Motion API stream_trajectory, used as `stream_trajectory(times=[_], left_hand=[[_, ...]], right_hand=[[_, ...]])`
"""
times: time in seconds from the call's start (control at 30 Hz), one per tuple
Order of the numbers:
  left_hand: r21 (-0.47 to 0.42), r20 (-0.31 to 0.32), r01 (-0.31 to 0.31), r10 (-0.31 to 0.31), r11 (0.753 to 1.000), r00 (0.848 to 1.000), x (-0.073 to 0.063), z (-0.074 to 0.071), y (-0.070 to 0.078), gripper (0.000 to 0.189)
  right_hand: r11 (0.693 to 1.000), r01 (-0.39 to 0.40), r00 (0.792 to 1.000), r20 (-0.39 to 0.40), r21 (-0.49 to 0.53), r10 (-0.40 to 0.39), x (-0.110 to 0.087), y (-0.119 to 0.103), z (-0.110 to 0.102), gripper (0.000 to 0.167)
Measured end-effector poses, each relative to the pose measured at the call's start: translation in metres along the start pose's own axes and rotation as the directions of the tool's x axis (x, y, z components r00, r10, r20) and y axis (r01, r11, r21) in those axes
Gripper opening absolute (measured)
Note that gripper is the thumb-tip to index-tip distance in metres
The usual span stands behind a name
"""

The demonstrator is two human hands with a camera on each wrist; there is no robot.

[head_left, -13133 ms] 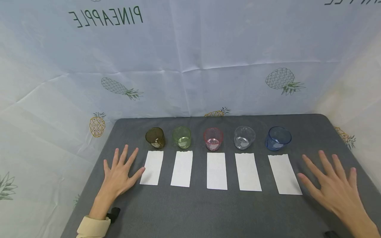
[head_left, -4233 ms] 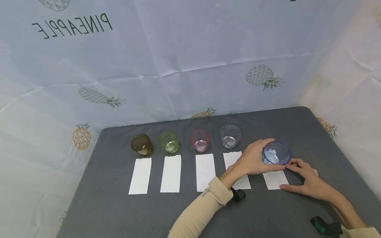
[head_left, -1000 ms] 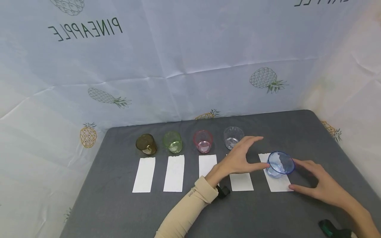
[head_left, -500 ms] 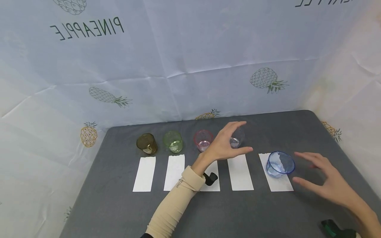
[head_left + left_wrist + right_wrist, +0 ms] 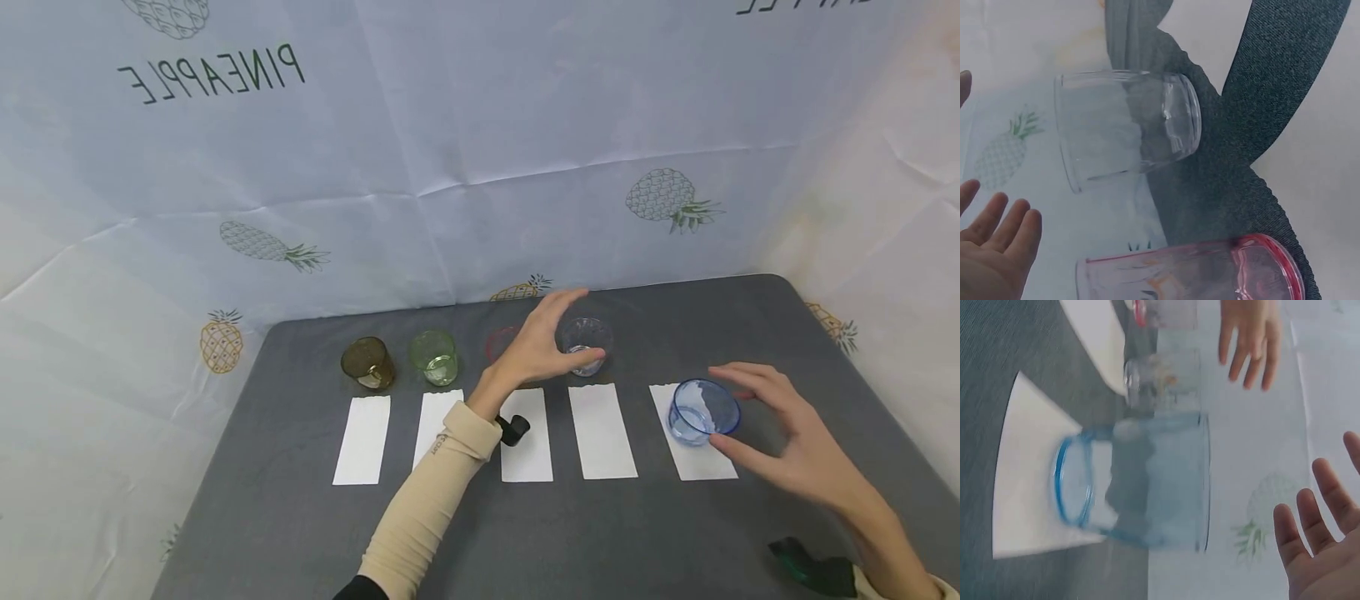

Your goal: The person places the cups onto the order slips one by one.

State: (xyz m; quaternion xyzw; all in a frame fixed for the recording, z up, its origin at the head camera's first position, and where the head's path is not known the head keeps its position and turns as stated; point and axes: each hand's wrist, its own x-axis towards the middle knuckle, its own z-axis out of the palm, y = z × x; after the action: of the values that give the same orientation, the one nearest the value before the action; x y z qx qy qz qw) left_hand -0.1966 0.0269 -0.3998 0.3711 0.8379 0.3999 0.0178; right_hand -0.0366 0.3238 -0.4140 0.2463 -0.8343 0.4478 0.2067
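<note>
A blue glass [image 5: 702, 415] stands upright on the rightmost white paper strip [image 5: 708, 467]. Beside it on the right is my right hand [image 5: 798, 437], thumb and fingers spread; the right wrist view has its fingers apart from the blue glass [image 5: 1147, 481]. My left hand [image 5: 536, 346] is at the clear glass [image 5: 588, 335], its thumb overlapping the glass in the head view and nothing in its grasp. Straight fingers of this left hand [image 5: 997, 250] show apart from the clear glass [image 5: 1122, 125] in the left wrist view. It partly hides the pink glass [image 5: 498, 340].
Further left along the back stand a green glass [image 5: 435, 358] and a brown glass [image 5: 368, 364]. Several white paper strips lie in a row before the glasses on the dark grey tabletop [image 5: 570, 542]. A pineapple-print curtain [image 5: 450, 125] hangs behind.
The blue glass, once behind its paper strip and later held by the left hand, now stands on the strip. The left hand has let go and moved left to the clear glass.
</note>
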Motion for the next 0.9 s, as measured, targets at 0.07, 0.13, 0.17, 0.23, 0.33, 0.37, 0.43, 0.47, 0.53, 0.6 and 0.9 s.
stream_trajectory(times=[0.07,0.13,0.17,0.23,0.33,0.37,0.43,0.47,0.53,0.6,0.9], left_hand=[[0.004,0.016,0.007,-0.007,1.0,1.0,0.001,0.0,-0.002,0.086],[0.011,0.032,0.013,-0.014,1.0,0.999,0.001,0.0,-0.005,0.087],[0.012,0.038,0.018,-0.018,1.0,0.999,0.001,0.0,-0.006,0.088],[0.018,0.048,0.028,-0.029,0.999,0.998,0.002,0.001,-0.008,0.089],[0.022,0.058,0.046,-0.047,0.999,0.997,0.003,0.003,-0.01,0.09],[0.024,0.061,0.051,-0.052,0.998,0.997,0.003,0.004,-0.01,0.09],[0.03,0.072,0.062,-0.064,0.998,0.995,0.004,0.005,-0.011,0.091],[0.033,0.078,0.068,-0.07,0.997,0.994,0.004,0.006,-0.012,0.091],[0.038,0.091,0.078,-0.081,0.996,0.993,0.004,0.006,-0.013,0.092],[0.046,0.104,0.086,-0.091,0.995,0.99,0.005,0.007,-0.014,0.093],[0.104,0.162,0.118,-0.133,0.988,0.978,0.011,0.01,-0.017,0.092]], right_hand=[[1.0,0.02,1.0,0.002,0.02,-0.02,0.003,-0.001,0.007,0.088],[0.999,0.029,1.0,0.011,0.034,-0.029,0.006,-0.002,0.013,0.088],[0.999,0.034,0.999,0.016,0.04,-0.035,0.008,-0.003,0.016,0.087],[0.998,0.047,0.999,0.024,0.047,-0.049,0.01,-0.004,0.021,0.086],[0.999,0.02,0.999,0.044,0.038,-0.022,0.012,-0.008,0.029,0.084],[0.999,-0.002,0.999,0.055,0.034,0.0,0.012,-0.009,0.031,0.084],[0.999,-0.044,0.996,0.08,0.016,0.043,0.012,-0.012,0.035,0.083],[0.998,-0.062,0.994,0.093,0.004,0.061,0.013,-0.013,0.037,0.082],[0.998,-0.066,0.991,0.113,-0.017,0.067,0.013,-0.014,0.043,0.081],[0.998,-0.055,0.99,0.131,-0.035,0.059,0.014,-0.015,0.048,0.08],[0.995,-0.038,0.979,0.198,-0.095,0.057,0.009,-0.01,0.083,0.075]])
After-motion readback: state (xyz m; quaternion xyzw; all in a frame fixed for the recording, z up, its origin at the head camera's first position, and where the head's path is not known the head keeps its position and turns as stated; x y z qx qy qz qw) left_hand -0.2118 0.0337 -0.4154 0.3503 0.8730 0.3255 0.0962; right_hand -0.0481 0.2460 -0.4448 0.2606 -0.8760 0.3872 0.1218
